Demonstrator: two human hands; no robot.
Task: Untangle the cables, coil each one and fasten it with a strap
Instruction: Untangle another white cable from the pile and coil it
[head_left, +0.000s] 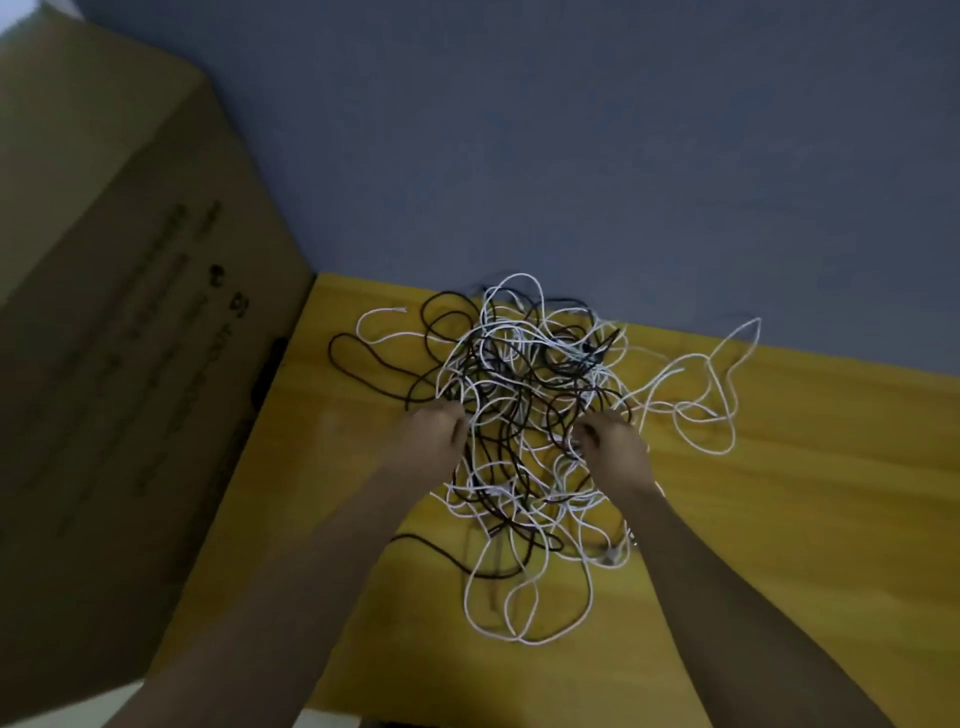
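Two bare forearms reach away from the camera across a yellow wooden table (779, 493) and into a heap of tangled cables (524, 415) lying near its far edge. White cables (696, 415) and dark cables (358, 358) are knotted together at the middle of the heap, with loose white loops trailing off to the right and toward the camera, and dark loops straying to the left. On the heap's left side, the left hand (439, 436) has its fingers curled in among the strands and appears to grip some of them, though which cable it holds cannot be told. On the right side, the right hand (610, 439) is likewise curled into the tangle, its fingers bent around strands at the heap's middle; the blur hides exactly which. Standing against the table's left edge is a large cardboard box (130, 312), its side printed with dark lettering too blurred to read. Beyond the table's far edge rises a plain grey-blue wall (571, 130).
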